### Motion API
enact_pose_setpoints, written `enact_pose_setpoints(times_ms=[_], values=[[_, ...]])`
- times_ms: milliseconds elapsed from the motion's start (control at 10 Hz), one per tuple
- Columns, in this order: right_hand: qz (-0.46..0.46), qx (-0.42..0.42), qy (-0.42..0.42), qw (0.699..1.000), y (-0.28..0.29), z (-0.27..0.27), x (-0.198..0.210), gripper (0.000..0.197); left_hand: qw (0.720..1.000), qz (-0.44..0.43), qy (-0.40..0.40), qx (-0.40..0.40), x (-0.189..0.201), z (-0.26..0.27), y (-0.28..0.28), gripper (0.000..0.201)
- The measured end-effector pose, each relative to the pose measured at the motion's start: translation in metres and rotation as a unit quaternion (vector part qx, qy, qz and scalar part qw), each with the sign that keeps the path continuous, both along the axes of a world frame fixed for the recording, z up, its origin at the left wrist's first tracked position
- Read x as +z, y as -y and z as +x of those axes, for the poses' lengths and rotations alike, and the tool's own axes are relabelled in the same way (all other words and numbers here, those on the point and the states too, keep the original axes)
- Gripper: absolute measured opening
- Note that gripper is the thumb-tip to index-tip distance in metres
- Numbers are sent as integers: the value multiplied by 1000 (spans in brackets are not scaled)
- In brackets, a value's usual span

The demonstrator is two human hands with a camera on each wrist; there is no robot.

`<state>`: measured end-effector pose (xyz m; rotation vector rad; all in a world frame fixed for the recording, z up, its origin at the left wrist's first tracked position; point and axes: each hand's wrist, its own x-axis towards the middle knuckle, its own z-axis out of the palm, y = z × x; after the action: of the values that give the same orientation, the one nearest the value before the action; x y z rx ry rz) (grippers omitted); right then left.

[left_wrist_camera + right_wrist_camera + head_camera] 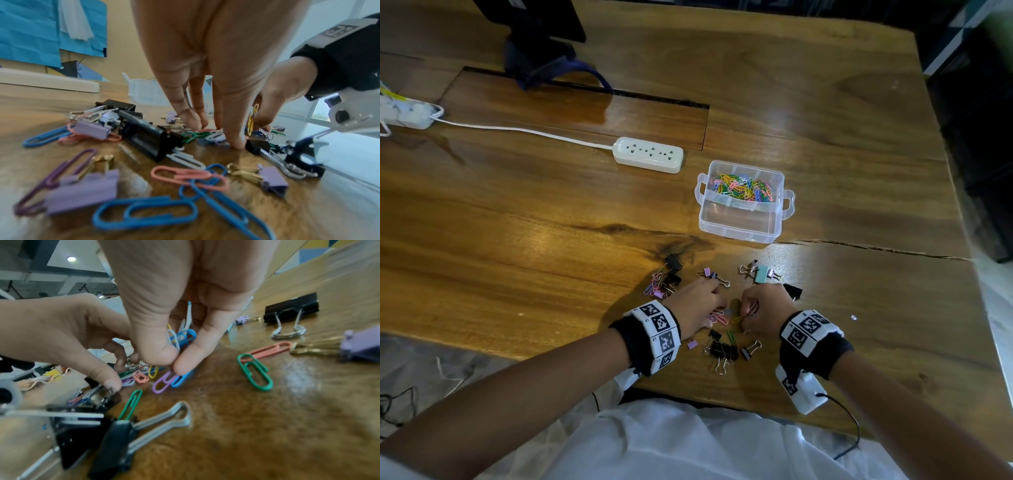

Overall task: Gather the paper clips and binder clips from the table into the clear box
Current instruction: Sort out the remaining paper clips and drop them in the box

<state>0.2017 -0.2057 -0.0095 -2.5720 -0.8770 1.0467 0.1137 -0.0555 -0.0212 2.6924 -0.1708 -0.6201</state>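
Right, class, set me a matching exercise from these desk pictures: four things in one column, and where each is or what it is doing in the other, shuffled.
Things:
1. clear box
2. power strip
3. right hand
4. mint binder clip

Places or states:
A. pinching several paper clips
B. on the table between the box and the hands
C. holds coloured paper clips in its far compartment
D. left of the box, white cord attached

Pairs: 1-C, 2-D, 3-A, 4-B

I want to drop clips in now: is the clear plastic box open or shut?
Open: the clear plastic box has no lid on top, and coloured paper clips lie uncovered inside.
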Motion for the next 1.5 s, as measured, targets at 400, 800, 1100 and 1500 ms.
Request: enact_pose_setpoints(times_ms=[400,800,1100,1500], values=[[38,-73,-58,995,-1,28,6,16,996,45,-9,-75,5,20,0,25],[138,-240,-38,960,-45,122,65,9,968,115,-140,-176,13,53,7,26],[142,-318,-75,934,-78,163,55,21,984,107,-107,-93,12,53,14,9],[209,-332,-43,919,-74,171,37,36,982,132,-73,-109,12,48,10,27]])
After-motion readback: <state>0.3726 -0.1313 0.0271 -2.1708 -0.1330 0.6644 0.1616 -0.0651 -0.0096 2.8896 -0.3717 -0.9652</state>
